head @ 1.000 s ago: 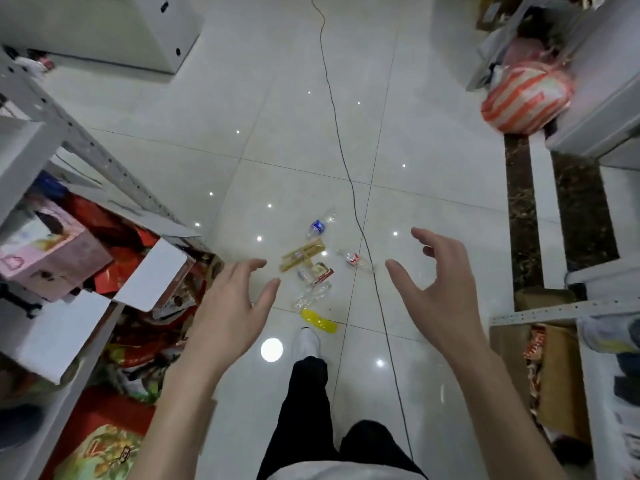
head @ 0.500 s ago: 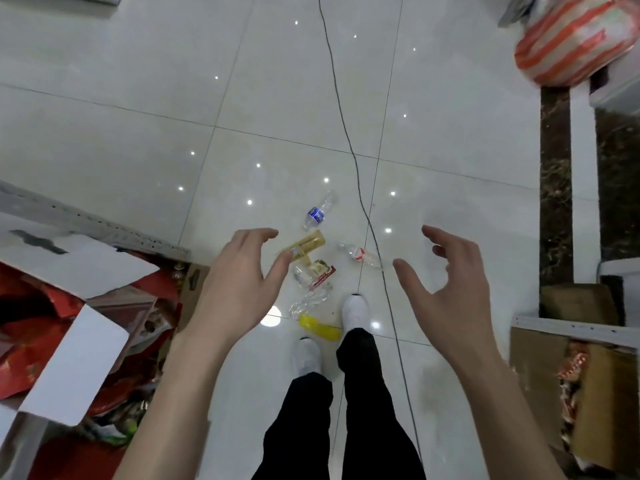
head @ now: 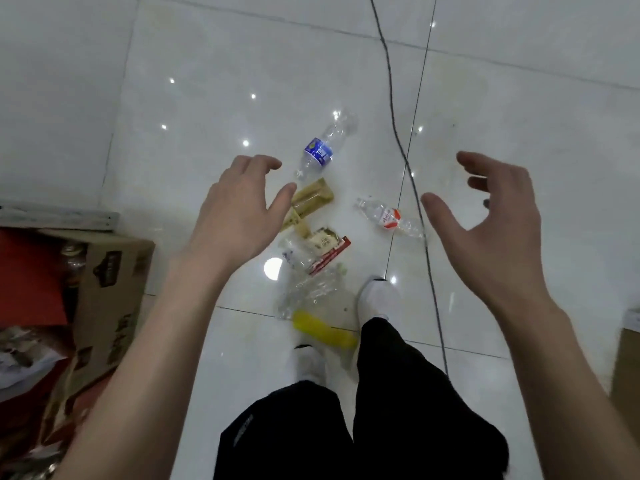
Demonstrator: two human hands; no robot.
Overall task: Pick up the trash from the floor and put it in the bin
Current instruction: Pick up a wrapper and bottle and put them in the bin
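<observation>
Hands spread above floor litter, both empty.
Head view: our left hand [head: 239, 209] and right hand [head: 491, 220] hang wide open; between them lie the blue-label bottle [head: 320, 150], tan wrapper [head: 311, 200], red-label bottle [head: 388, 218] and yellow wrapper [head: 323, 329].

light: bright overhead, cool | glare: lamp spots on glossy floor tiles [head: 207, 81] | blur: soft throughout | edges: wide-angle bending
</observation>
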